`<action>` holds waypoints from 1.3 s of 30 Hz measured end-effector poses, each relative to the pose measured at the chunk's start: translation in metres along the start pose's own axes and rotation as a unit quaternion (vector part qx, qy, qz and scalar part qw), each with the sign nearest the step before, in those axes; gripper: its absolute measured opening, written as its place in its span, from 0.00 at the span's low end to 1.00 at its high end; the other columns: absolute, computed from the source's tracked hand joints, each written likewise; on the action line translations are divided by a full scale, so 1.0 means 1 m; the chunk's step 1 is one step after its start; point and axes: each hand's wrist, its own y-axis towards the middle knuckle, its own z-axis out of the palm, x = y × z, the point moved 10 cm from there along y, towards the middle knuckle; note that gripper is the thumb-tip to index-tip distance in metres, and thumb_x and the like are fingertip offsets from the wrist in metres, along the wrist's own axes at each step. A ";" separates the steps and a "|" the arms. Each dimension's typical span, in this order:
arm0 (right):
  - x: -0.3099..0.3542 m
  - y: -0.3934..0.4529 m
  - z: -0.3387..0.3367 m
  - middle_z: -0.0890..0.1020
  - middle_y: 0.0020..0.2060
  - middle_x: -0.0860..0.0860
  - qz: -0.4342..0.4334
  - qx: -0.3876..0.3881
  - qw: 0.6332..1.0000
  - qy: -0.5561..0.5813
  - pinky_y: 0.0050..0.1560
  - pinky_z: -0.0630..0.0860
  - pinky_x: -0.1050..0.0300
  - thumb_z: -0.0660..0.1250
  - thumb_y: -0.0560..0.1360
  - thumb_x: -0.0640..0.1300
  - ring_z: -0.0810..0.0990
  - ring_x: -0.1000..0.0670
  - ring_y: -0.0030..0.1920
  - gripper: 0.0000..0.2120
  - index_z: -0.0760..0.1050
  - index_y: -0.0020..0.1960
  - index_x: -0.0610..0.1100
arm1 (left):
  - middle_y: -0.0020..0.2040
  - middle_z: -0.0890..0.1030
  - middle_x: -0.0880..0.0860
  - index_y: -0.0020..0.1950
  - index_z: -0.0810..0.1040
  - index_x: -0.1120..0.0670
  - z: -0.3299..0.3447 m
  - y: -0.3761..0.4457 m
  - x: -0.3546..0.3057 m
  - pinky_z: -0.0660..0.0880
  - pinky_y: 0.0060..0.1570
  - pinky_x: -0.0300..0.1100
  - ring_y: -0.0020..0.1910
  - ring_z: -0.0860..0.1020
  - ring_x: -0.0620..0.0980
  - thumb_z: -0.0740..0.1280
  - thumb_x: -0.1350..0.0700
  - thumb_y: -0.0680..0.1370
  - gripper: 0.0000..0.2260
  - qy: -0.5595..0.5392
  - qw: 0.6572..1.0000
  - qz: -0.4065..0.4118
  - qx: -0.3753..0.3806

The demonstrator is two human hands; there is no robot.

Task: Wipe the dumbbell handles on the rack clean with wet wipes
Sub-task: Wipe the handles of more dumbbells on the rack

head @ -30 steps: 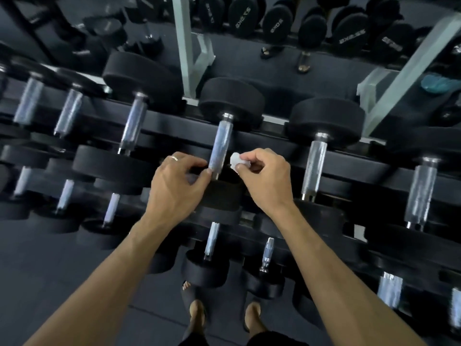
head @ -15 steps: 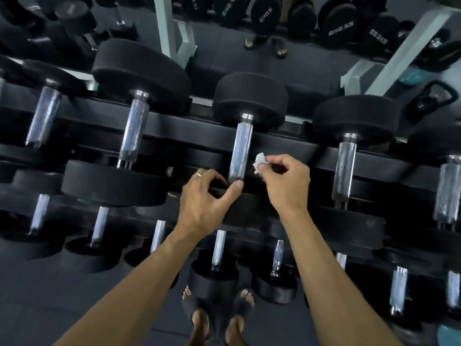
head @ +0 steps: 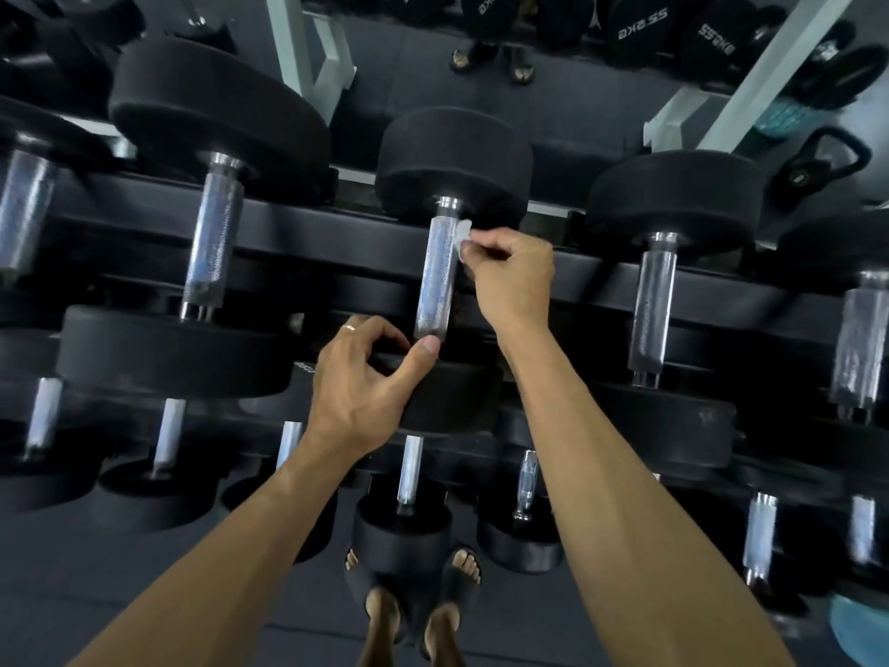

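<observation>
The right hand (head: 512,276) pinches a wet wipe (head: 462,233) against the handle (head: 437,276) top; the left hand (head: 363,387), fingers curled, grips the dumbbell's near head (head: 447,397) below. Wiping underway; next, probably a stroke down the handle.

I have a single view, from a wide-angle camera worn on the head, looking forward and steeply down over the dumbbell rack (head: 601,281) from close range. Both forearms reach in from the bottom edge, the left hand (head: 358,377) and right hand (head: 512,276) near mid-frame. The floor (head: 72,570) and sandalled feet (head: 418,604) sit at the bottom. Straight lines bow toward the edges.
</observation>
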 end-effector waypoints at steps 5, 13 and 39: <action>0.010 -0.025 -0.004 0.85 0.38 0.59 -0.042 0.071 0.995 -0.063 0.54 0.78 0.62 0.75 0.71 0.38 0.84 0.59 0.44 0.06 0.86 0.47 0.46 | 0.41 0.78 0.46 0.40 0.79 0.52 0.000 0.000 -0.003 0.71 0.47 0.41 0.44 0.76 0.44 0.62 0.32 0.69 0.23 0.015 1.000 0.000 -0.004; 0.015 -0.007 -0.002 0.81 0.29 0.63 -0.079 0.048 0.994 -0.052 0.50 0.81 0.49 0.73 0.70 0.35 0.84 0.55 0.38 0.07 0.85 0.38 0.46 | 0.49 0.74 0.49 0.51 0.77 0.52 -0.007 -0.004 -0.017 0.73 0.56 0.55 0.52 0.76 0.52 0.59 0.34 0.70 0.24 0.139 0.990 -0.018 -0.020; 0.008 -0.008 0.005 0.85 0.35 0.57 -0.070 0.073 0.995 -0.020 0.51 0.82 0.52 0.76 0.70 0.37 0.85 0.57 0.40 0.07 0.86 0.41 0.48 | 0.45 0.79 0.44 0.48 0.75 0.50 -0.009 -0.005 0.000 0.67 0.47 0.39 0.47 0.76 0.43 0.59 0.34 0.67 0.22 0.035 0.997 -0.055 -0.049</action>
